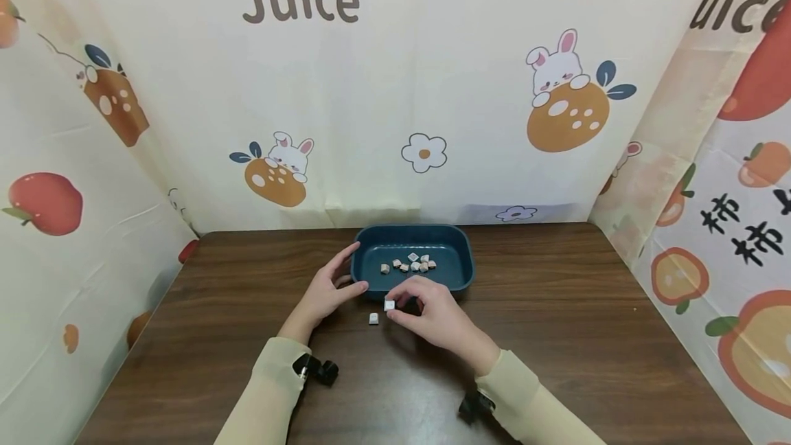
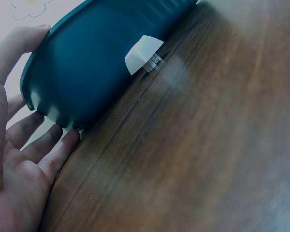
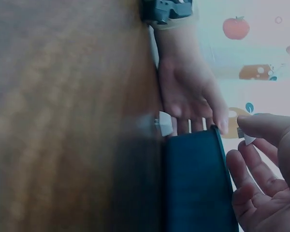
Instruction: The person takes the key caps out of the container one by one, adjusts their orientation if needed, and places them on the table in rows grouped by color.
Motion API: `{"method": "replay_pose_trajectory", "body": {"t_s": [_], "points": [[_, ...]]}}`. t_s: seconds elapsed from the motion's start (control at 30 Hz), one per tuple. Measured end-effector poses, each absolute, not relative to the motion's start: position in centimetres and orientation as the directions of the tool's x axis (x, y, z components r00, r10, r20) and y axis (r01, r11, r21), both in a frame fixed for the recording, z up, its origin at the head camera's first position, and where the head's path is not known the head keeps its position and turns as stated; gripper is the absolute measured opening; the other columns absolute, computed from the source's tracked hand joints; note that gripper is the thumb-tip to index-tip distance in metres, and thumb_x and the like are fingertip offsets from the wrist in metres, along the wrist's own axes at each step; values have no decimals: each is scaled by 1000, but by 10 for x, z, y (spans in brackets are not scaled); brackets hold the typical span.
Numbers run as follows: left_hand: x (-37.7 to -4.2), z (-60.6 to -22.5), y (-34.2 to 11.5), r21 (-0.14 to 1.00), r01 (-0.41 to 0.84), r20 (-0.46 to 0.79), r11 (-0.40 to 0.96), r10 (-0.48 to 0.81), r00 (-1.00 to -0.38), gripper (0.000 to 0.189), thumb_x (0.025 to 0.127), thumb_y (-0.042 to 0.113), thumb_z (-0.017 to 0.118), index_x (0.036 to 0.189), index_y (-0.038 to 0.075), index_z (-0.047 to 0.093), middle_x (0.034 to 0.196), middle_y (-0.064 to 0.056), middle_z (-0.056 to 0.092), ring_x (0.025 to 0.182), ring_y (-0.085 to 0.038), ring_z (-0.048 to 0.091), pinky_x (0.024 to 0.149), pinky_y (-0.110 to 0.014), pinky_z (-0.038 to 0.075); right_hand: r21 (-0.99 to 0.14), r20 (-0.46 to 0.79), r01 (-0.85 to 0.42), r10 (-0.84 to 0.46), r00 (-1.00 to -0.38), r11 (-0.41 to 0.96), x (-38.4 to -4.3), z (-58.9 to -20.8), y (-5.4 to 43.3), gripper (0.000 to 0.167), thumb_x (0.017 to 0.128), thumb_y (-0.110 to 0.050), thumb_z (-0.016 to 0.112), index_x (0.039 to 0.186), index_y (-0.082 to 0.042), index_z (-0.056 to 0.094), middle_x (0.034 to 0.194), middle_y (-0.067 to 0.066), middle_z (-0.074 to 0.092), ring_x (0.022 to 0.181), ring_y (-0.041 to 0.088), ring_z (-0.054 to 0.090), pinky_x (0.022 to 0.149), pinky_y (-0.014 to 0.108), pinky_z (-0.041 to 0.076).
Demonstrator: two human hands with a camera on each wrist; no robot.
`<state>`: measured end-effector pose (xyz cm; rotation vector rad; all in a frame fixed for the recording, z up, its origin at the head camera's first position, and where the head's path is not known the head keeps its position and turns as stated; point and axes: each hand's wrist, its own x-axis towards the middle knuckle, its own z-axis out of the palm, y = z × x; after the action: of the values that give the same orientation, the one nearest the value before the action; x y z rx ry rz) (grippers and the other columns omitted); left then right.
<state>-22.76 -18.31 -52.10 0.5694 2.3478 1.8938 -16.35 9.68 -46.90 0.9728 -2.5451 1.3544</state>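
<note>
My right hand (image 1: 435, 314) pinches a small white keycap (image 1: 389, 305) between thumb and fingertips, just off the front wall of a dark blue tray (image 1: 463, 253). In the right wrist view that held keycap (image 3: 250, 139) is partly covered by the thumb. Another white keycap (image 1: 373, 318) sits on the table by the tray's front left, its stem down in the left wrist view. My left hand (image 1: 324, 294) spans the tray's left end, the thumb at the rim and outstretched fingers (image 2: 63, 145) against the outer wall. Several pale keycaps (image 1: 415, 266) lie inside the tray.
The brown wooden table (image 1: 556, 335) ends at a printed cloth backdrop (image 1: 371, 88) behind the tray. Cloth panels also stand along the left and right sides. A black wrist camera (image 1: 318, 368) is strapped to the left forearm, another (image 1: 474, 406) to the right.
</note>
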Motion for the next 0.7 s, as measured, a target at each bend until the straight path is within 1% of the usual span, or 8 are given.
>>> {"method": "replay_pose_trajectory", "body": {"t_s": [0.07,0.27,0.4,0.53,0.63,0.7], "points": [[-228,-521,-183,955,243,177,172,329,-928,81,99,6,79,170,17,40,176,-12,36,151,-43,50,119,-59,46,-713,353,-567,-487,-799,412,-160,-471,96,20,98,-21,87,116,-23,80,106,-9,73,93,16,69,71,30,56],[-229,-523,-183,955,243,176,172,332,-927,82,99,10,82,170,17,40,176,-10,37,151,-42,50,119,-58,47,-726,314,-531,-475,-822,438,-151,-474,93,21,97,-18,87,116,-22,80,107,-8,73,92,22,69,70,25,53],[-229,-524,-183,955,244,178,167,334,-926,82,100,12,82,170,17,40,176,-11,36,151,-42,50,119,-57,47,-734,291,-509,-470,-834,450,-149,-478,91,20,97,-17,87,115,-22,80,107,-8,73,92,18,69,71,25,52],[-229,-523,-183,956,245,178,165,339,-924,82,100,14,81,170,16,40,176,-12,36,153,-42,47,119,-56,47,-736,265,-490,-468,-843,467,-150,-483,89,19,97,-17,87,114,-21,80,107,-10,72,94,14,70,75,27,55],[-228,-523,-183,956,245,179,164,339,-924,82,100,12,81,170,16,39,176,-12,36,153,-42,47,119,-58,47,-723,267,-499,-473,-840,477,-150,-485,88,19,97,-17,87,115,-20,80,108,-10,72,96,13,70,80,29,58],[-229,-522,-183,955,247,181,163,338,-924,81,100,10,80,170,14,39,176,-13,36,153,-42,48,119,-58,47,-712,271,-508,-476,-836,485,-151,-486,88,20,97,-16,87,115,-20,80,108,-9,72,95,13,70,79,29,59]]}}
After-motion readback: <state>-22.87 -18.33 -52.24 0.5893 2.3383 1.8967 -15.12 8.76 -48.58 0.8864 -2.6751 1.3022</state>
